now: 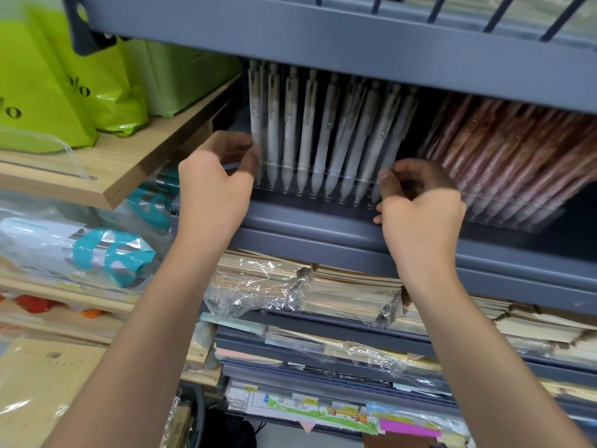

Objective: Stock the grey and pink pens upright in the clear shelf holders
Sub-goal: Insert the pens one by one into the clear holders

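Observation:
Several grey pens (323,130) stand upright, tips down, in a clear holder (290,181) on the grey metal shelf (323,227). To their right, several pink pens (504,150) lean in a second clear holder (523,218). My left hand (216,185) grips the left end of the grey pens' holder, thumb at the outermost pen. My right hand (420,208) has its fingers curled round the right end of the same holder, beside the last grey pens. Both hands hide the holder's corners.
The shelf above (355,37) overhangs the pen tops closely. Wrapped stacks of notebooks (323,292) fill the shelves below. At the left, lime-green bags (48,92) sit on a wooden shelf (122,156), with packaged goods (97,253) under it.

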Demonstrator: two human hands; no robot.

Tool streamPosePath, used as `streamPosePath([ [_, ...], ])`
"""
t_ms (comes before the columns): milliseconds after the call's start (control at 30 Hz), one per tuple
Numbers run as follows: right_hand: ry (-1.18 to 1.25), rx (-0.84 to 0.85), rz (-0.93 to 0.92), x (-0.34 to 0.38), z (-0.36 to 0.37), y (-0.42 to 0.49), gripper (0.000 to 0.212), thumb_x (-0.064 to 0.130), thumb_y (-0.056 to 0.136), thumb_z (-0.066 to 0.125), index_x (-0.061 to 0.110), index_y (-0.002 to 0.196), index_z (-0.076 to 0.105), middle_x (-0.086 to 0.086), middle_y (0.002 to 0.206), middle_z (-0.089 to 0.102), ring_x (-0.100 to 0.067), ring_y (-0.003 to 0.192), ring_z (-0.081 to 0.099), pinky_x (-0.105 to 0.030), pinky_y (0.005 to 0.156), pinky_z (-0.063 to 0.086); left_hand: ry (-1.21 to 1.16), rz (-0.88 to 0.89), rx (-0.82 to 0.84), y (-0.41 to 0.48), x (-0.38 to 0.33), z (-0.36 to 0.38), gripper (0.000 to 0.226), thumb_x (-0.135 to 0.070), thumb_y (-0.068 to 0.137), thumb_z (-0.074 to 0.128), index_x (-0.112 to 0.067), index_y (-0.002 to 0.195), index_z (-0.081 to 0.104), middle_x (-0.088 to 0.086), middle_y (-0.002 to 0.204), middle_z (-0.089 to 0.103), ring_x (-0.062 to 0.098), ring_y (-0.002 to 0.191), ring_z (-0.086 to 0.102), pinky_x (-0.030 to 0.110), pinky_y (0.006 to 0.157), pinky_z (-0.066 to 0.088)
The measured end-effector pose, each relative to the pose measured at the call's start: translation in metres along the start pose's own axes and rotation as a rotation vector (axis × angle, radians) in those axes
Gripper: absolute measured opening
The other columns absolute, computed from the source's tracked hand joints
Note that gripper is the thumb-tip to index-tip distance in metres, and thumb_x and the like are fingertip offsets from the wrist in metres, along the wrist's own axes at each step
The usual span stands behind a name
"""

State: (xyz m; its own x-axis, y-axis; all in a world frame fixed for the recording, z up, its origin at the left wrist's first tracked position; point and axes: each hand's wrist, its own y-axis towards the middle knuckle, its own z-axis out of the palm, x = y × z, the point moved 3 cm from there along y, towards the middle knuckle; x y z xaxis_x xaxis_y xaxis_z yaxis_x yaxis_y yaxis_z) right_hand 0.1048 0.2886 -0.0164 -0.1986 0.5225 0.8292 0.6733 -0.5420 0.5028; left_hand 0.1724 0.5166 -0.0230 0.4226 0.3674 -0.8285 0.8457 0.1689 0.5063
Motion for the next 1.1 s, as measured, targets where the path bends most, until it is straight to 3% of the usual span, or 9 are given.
streamPosePath([
  [133, -0.002, 0.011, 0.024, -0.002, 0.0, 0.001, 0.003, 0.023, 0.087, 0.063, 0.024, 0.089, 0.062, -0.001, 0.082, 0.068, -0.028, 0.073, 0.067, -0.048, 0.07, 0.057, 0.015, 0.007, 0.002, 0.0, 0.0, 0.0, 0.012, -0.023, 0.094, 0.067, -0.021, 0.106, 0.069, -0.01, 0.091, 0.069, -0.008, 0.084, 0.064, 0.02, 0.082, 0.053],
  [267, 0.001, 0.008, 0.018, -0.003, -0.001, 0.0, 0.003, 0.024, 0.087, 0.063, 0.025, 0.089, 0.061, -0.001, 0.082, 0.069, -0.027, 0.072, 0.067, -0.048, 0.07, 0.057, -0.007, 0.01, -0.058, -0.003, -0.004, -0.001, 0.015, -0.025, 0.092, 0.069, -0.018, 0.106, 0.067, -0.005, 0.096, 0.071, 0.005, 0.089, 0.067, 0.027, 0.087, 0.055],
  [400, 0.017, 0.009, 0.019, -0.005, 0.0, -0.002, 0.004, 0.024, 0.087, 0.064, 0.025, 0.09, 0.062, -0.001, 0.085, 0.069, -0.028, 0.074, 0.067, -0.048, 0.07, 0.056, -0.017, 0.134, -0.231, -0.024, -0.028, -0.001, 0.006, -0.033, 0.09, 0.067, -0.027, 0.092, 0.065, -0.005, 0.082, 0.067, 0.01, 0.076, 0.062, 0.026, 0.074, 0.052],
  [500, 0.033, 0.013, 0.029, -0.007, -0.002, -0.002, 0.006, 0.023, 0.085, 0.063, 0.026, 0.09, 0.063, 0.0, 0.086, 0.07, -0.027, 0.075, 0.067, -0.047, 0.07, 0.057, -0.083, 0.176, -0.096, -0.04, -0.052, 0.027, 0.004, -0.03, 0.088, 0.069, -0.029, 0.084, 0.069, -0.011, 0.066, 0.066, 0.009, 0.062, 0.064, 0.032, 0.062, 0.055],
  [600, 0.063, 0.014, 0.042, -0.007, -0.003, -0.002, 0.011, 0.02, 0.083, 0.063, 0.029, 0.087, 0.064, 0.002, 0.085, 0.07, -0.025, 0.076, 0.067, -0.047, 0.069, 0.058, -0.002, 0.19, -0.019, -0.045, -0.068, 0.053, 0.011, -0.032, 0.087, 0.073, -0.021, 0.087, 0.075, -0.012, 0.063, 0.066, 0.008, 0.062, 0.064, 0.032, 0.064, 0.055],
  [800, 0.091, 0.032, 0.044, -0.01, -0.005, -0.002, 0.01, 0.022, 0.083, 0.063, 0.025, 0.092, 0.066, 0.001, 0.086, 0.07, -0.027, 0.078, 0.068, -0.048, 0.069, 0.057, 0.099, 0.166, -0.016, -0.038, -0.072, 0.071, 0.019, -0.037, 0.088, 0.069, -0.02, 0.09, 0.077, 0.005, 0.073, 0.075, 0.032, 0.073, 0.07, 0.043, 0.07, 0.056],
  [1100, 0.095, 0.022, 0.035, -0.014, -0.003, -0.002, 0.01, 0.025, 0.082, 0.062, 0.027, 0.092, 0.066, 0.003, 0.087, 0.069, -0.024, 0.081, 0.067, -0.048, 0.071, 0.058, 0.108, 0.128, -0.008, -0.034, -0.075, 0.072, 0.021, -0.038, 0.087, 0.069, -0.021, 0.091, 0.079, 0.005, 0.076, 0.077, 0.034, 0.076, 0.071, 0.043, 0.074, 0.057],
])
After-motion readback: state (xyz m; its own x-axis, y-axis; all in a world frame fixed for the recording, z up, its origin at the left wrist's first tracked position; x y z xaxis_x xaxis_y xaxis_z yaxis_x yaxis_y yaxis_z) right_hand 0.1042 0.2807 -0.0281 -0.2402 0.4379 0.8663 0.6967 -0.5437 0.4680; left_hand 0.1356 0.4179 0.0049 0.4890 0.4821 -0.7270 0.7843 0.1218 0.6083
